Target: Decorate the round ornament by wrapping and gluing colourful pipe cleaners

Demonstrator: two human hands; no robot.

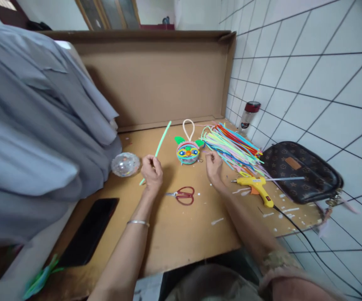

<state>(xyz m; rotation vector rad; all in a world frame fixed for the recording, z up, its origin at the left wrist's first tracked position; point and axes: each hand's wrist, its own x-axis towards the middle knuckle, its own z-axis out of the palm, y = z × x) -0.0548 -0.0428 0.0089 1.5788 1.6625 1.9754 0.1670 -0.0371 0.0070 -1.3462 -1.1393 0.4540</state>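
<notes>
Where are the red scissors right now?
In the head view, the red scissors lie on the table, between the left hand and right hand.

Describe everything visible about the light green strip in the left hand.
The light green strip is long, thin and straight, and looks like paper or a soft craft stick. It slants up and to the right from the left hand, whose fingers pinch it near its lower end; a short tip pokes out below the hand. It lies low over the wooden table, left of the colourful round craft.
</notes>
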